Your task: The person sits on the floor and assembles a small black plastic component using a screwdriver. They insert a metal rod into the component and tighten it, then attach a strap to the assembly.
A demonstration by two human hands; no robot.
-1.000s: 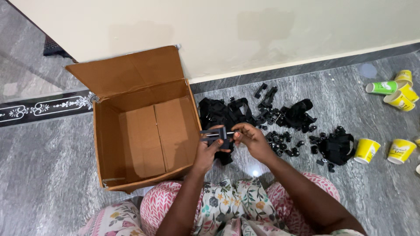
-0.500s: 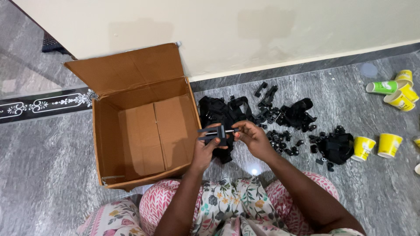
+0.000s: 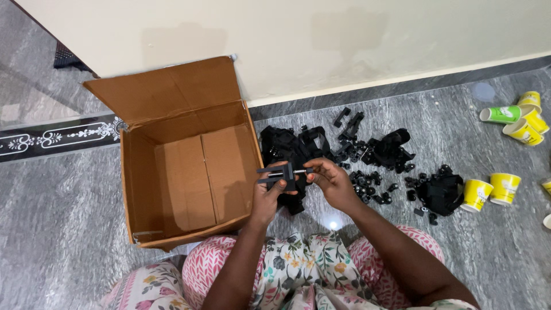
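A: Head view: left hand [image 3: 268, 198] grips a black clamp part [image 3: 279, 175] beside the cardboard box [image 3: 178, 172]; right hand [image 3: 330, 181] pinches its metal pin [image 3: 303, 171].

B: Risk: the pin may slip from the fingers into the black parts pile [image 3: 367, 158] on the floor.

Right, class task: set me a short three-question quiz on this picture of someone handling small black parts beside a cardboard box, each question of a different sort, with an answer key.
1. True or false: the cardboard box holds black parts.
2. Which hand grips the black clamp-like part? A) left hand B) right hand C) neither
3. Fill the gap: the paper cups on the floor to the person's right are mostly ____ in colour.

Key
1. False: only its bare bottom flaps show.
2. A; the right hand's fingertips pinch the thin metal rod sticking out of it.
3. Yellow; one, lying on its side, is green.
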